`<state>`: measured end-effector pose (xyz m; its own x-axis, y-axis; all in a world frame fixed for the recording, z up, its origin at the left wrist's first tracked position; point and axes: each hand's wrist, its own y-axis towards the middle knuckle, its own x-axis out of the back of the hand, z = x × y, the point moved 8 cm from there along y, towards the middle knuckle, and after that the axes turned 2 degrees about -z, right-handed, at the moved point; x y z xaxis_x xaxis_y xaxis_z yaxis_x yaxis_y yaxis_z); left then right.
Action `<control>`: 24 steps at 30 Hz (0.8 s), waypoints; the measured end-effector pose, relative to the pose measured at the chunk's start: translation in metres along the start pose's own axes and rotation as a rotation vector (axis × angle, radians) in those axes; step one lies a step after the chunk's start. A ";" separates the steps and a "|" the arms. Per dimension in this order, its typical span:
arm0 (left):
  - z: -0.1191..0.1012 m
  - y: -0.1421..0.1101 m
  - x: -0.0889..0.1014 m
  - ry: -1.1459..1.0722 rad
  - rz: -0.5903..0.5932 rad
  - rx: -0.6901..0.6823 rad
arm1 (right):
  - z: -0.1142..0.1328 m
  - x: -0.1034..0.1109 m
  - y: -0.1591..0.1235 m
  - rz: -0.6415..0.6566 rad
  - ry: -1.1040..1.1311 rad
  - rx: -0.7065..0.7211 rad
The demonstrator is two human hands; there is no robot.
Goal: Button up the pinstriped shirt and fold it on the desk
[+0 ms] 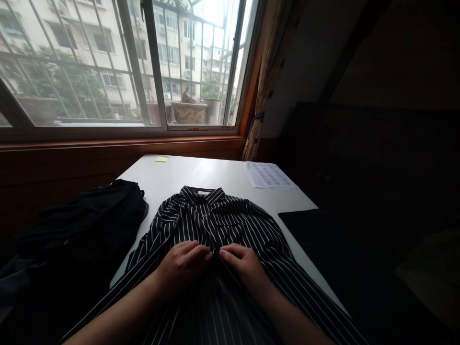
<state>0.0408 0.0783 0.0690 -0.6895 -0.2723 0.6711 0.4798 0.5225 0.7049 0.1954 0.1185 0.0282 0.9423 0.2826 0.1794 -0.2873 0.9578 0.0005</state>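
In the head view, the striped shirt [230,213] lies front up on the white table [204,168], its collar [202,194] facing the window [118,62] and one button [204,215] visible below that collar. The left hand [185,262] and right hand [246,266] rest over the shirt's middle, fingertips near each other at its front opening. The fingers of both are drawn in narrow; whether cloth is pinched between them cannot be told. Dark clothing [97,220] is heaped left of the shirt; printed sheets [271,175] lie beyond it to the right, a yellow note [162,158] beyond it to the left.
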 end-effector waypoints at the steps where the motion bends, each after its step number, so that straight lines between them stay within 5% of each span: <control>1: 0.000 0.000 0.000 -0.003 -0.006 -0.001 | 0.000 -0.001 0.000 0.006 0.007 -0.002; 24: -0.009 -0.001 -0.010 0.045 0.050 -0.045 | -0.004 -0.008 -0.001 0.098 0.032 0.007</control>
<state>0.0519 0.0738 0.0640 -0.6393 -0.2836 0.7147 0.5377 0.4996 0.6792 0.1888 0.1151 0.0224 0.9147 0.3762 0.1477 -0.3793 0.9252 -0.0082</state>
